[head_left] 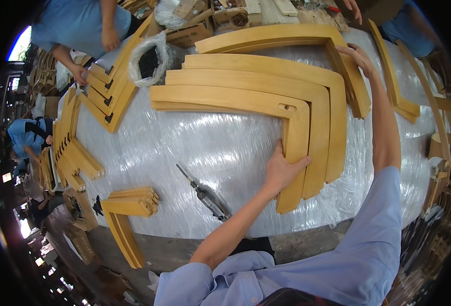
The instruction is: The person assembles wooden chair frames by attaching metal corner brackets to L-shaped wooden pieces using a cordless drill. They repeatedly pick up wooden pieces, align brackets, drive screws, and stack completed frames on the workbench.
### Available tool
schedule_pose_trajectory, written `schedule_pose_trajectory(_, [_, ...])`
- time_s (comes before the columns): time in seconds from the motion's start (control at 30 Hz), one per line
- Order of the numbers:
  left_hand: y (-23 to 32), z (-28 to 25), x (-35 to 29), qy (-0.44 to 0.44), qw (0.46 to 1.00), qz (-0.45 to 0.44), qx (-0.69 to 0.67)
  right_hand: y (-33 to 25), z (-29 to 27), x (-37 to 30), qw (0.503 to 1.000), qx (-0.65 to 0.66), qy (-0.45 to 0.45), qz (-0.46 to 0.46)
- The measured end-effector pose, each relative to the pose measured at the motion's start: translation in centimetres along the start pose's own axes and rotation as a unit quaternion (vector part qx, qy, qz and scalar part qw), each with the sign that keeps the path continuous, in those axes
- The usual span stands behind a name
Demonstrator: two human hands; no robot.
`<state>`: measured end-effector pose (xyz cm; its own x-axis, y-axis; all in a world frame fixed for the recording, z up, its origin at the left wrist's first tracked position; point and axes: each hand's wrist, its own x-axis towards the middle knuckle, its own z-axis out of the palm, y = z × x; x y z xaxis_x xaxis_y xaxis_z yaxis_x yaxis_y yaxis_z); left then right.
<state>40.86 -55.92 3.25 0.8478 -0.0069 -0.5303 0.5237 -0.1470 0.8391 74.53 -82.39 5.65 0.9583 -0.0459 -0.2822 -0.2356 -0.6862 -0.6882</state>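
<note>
Several yellow-brown L-shaped wooden pieces lie side by side on the plastic-covered table, overlapping. My left hand [281,172] is closed round the short leg of the nearest L-shaped piece [225,97], which has an oval slot by its corner. Stretched farther out, my right hand [360,58] lies over the outer corner of the farthest L-shaped piece [271,36], fingers curved onto the wood; its thumb is hard to see. Two more L-shaped pieces [321,135] lie between. A power drill [209,200] with a long bit rests left of my left forearm, untouched.
Smaller L-shaped pieces [128,204] are stacked near the left edge. Beyond are a plastic-lined container [149,62], pieces with black fittings [108,94] beside a co-worker [75,30], and cardboard boxes [189,33]. Another person's hand [354,10] shows at the far right.
</note>
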Motion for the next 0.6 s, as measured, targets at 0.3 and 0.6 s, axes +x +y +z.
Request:
schedule_pose_trajectory(0.3, [1.1,-0.4,0.2,-0.008,0.999,-0.001,0.037,0.6,1.1,7.6,0.987,0.099,-0.130,-0.007])
schedule_pose_trajectory(0.6, [0.5,-0.6,0.5,-0.009,0.996,-0.038,0.081,-2.0,2.9,15.8,0.974,0.038,-0.222,-0.005])
